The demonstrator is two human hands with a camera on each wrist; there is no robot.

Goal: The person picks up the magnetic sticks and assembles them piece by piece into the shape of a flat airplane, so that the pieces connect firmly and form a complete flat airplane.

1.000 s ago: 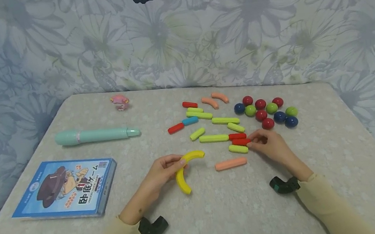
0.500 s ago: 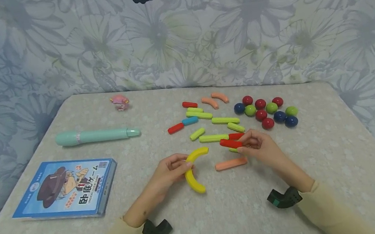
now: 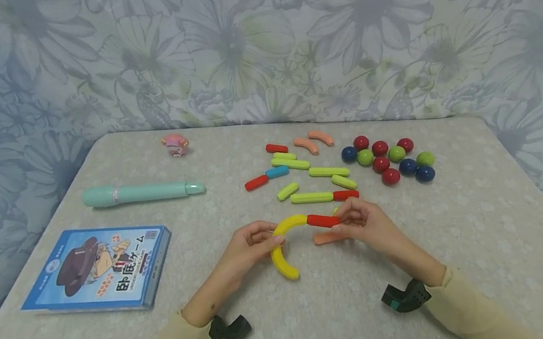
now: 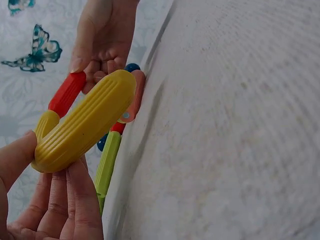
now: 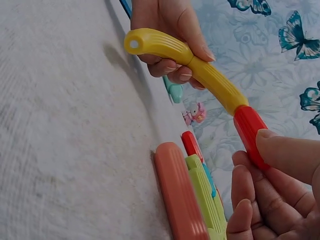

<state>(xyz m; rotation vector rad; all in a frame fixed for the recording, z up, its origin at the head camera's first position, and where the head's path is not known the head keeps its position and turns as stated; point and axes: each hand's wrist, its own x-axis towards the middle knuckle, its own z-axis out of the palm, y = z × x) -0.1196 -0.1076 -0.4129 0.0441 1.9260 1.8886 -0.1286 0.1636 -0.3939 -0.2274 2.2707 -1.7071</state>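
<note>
A curved yellow toy piece [image 3: 283, 259], made of two ridged bends joined in a C shape, is pinched between the thumb and fingers of my left hand [image 3: 246, 251]. My right hand [image 3: 369, 227] pinches a short red rod [image 3: 322, 220] by its right end. The red rod's other end meets the upper tip of the yellow piece, as the right wrist view also shows. Both are held up off the table. Behind and below the right hand lies a salmon rod [image 3: 324, 238], partly hidden by its fingers. A green rod near it is almost wholly covered.
Several green rods [image 3: 311, 197], red and blue short rods [image 3: 278, 172] and two salmon curved pieces [image 3: 306, 145] lie beyond the hands. Coloured balls [image 3: 381, 165] cluster at the right. A boxed game [image 3: 94, 270], a mint tube [image 3: 151, 192] and a pink figurine [image 3: 175, 145] stand left.
My right hand has lifted the red rod from the table and brought it left against the yellow piece's upper tip. The left hand has shifted slightly right with the yellow piece.
</note>
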